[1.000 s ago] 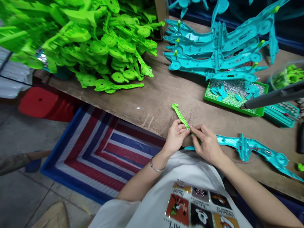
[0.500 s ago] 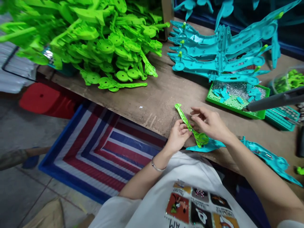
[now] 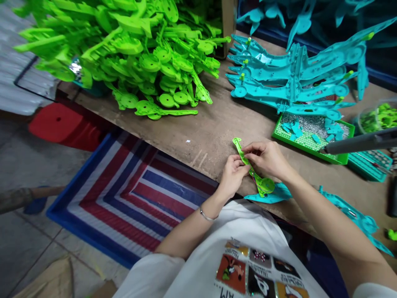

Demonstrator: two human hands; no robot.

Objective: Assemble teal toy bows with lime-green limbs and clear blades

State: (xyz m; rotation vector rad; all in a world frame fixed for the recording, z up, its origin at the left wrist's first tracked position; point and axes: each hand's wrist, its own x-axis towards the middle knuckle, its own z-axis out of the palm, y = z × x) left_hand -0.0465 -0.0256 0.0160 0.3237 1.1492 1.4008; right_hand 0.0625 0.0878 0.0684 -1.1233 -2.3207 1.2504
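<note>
A long lime-green plastic part (image 3: 264, 187) with a round disc at its near end slants across the table edge in front of me. My left hand (image 3: 233, 173) pinches its middle from the left side. On the other side, my right hand (image 3: 267, 156) has its thumb and fingertips closed at the part's upper length; whether a small piece sits between them cannot be made out. Beneath the disc lies a turquoise plastic part (image 3: 277, 193), partly covered by the green one and my right forearm. Another turquoise part (image 3: 356, 215) rests to the right of that forearm.
A heap of lime-green parts (image 3: 167, 62) fills the back left. Turquoise parts (image 3: 294, 78) stand stacked at the back right. A green tray (image 3: 279, 134) holds screws and turquoise bits. A grey screwdriver-like tool (image 3: 359, 142) juts in above it. A blue-rimmed, striped-lined bin (image 3: 93, 231) sits below left.
My right hand has come down onto the green part, its fingers closing against it. My left hand keeps its hold. The whole view has shifted slightly.
</note>
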